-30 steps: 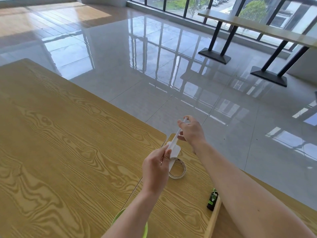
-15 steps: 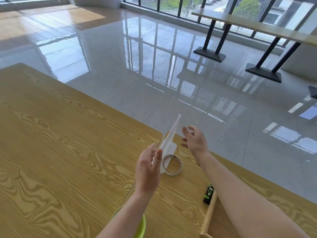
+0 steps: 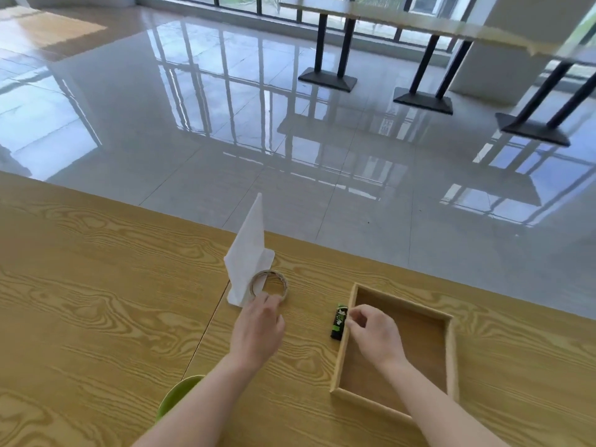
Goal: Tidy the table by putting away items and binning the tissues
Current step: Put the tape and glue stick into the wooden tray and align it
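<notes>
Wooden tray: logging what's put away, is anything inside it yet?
No, the shallow wooden tray holds only bare brown floor.

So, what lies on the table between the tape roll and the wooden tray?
In the head view, only the small black-and-green tube lies there, right beside the wooden tray; toward the tape roll the table is bare.

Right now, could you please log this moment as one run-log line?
left hand reaching tape roll | right hand at green tube beside wooden tray | tissue upright, unbinned
</notes>
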`<state>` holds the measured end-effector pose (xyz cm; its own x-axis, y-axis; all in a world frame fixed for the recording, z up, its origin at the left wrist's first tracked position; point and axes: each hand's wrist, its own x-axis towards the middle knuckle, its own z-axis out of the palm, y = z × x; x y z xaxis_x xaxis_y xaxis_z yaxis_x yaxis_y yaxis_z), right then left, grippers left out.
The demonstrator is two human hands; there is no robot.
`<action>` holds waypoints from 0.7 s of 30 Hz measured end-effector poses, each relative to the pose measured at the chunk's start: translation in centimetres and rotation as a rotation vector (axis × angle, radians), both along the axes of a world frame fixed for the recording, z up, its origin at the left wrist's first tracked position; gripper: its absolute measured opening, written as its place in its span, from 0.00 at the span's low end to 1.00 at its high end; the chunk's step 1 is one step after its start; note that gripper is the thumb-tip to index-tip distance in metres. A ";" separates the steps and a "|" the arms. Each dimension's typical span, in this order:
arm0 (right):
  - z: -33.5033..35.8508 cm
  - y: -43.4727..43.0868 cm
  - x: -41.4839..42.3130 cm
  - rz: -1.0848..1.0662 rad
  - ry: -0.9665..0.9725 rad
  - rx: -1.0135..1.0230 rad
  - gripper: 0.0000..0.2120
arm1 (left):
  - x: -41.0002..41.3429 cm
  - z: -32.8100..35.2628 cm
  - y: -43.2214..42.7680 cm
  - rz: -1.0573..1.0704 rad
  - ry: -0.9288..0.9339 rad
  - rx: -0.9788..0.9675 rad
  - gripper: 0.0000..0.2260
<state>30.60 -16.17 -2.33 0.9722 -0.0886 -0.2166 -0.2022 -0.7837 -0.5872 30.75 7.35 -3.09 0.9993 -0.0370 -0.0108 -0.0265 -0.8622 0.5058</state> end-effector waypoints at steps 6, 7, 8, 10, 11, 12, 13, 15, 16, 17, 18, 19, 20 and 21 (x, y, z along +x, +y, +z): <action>-0.3 1.4 2.5 0.411 -0.047 -0.413 0.17 | 3.7 -2.1 -0.7 -0.116 0.067 0.399 0.07; -0.3 1.6 3.1 0.478 -0.015 -0.520 0.20 | 3.9 -2.5 -0.8 -0.129 0.086 0.429 0.07; -0.4 1.8 3.6 0.528 0.019 -0.613 0.23 | 4.0 -2.9 -0.8 -0.132 0.093 0.448 0.07; -0.6 2.1 4.5 0.592 0.067 -0.737 0.27 | 4.0 -3.3 -0.8 -0.121 0.084 0.474 0.07; -0.8 2.1 4.8 0.608 0.092 -0.773 0.29 | 4.0 -3.3 -0.8 -0.117 0.080 0.478 0.07; -1.1 2.2 5.0 0.617 0.113 -0.794 0.30 | 4.1 -3.4 -0.8 -0.115 0.080 0.470 0.08; -1.3 2.2 5.2 0.621 0.125 -0.806 0.31 | 4.2 -3.5 -0.7 -0.117 0.083 0.459 0.08; -1.7 2.2 5.3 0.619 0.132 -0.814 0.31 | 4.5 -3.5 -0.7 -0.126 0.107 0.445 0.08; -1.8 2.3 5.3 0.616 0.130 -0.814 0.30 | 4.6 -3.6 -0.8 -0.133 0.114 0.446 0.09; -1.9 2.4 5.3 0.614 0.126 -0.812 0.29 | 4.6 -3.6 -0.8 -0.139 0.123 0.446 0.09; -2.1 2.5 5.3 0.610 0.121 -0.802 0.27 | 4.6 -3.6 -0.9 -0.147 0.129 0.447 0.09; -2.3 2.5 5.3 0.604 0.115 -0.783 0.25 | 4.6 -3.6 -1.0 -0.155 0.134 0.449 0.08; -2.5 2.5 5.2 0.596 0.107 -0.756 0.23 | 4.6 -3.6 -1.1 -0.161 0.136 0.446 0.08; -2.7 2.5 5.2 0.590 0.097 -0.725 0.22 | 4.6 -3.6 -1.1 -0.164 0.134 0.441 0.08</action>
<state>35.81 -13.71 -5.02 0.8838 0.2673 -0.3839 0.3215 -0.9432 0.0835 35.30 6.22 -6.64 0.9693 -0.1570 -0.1894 -0.1397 -0.9850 0.1016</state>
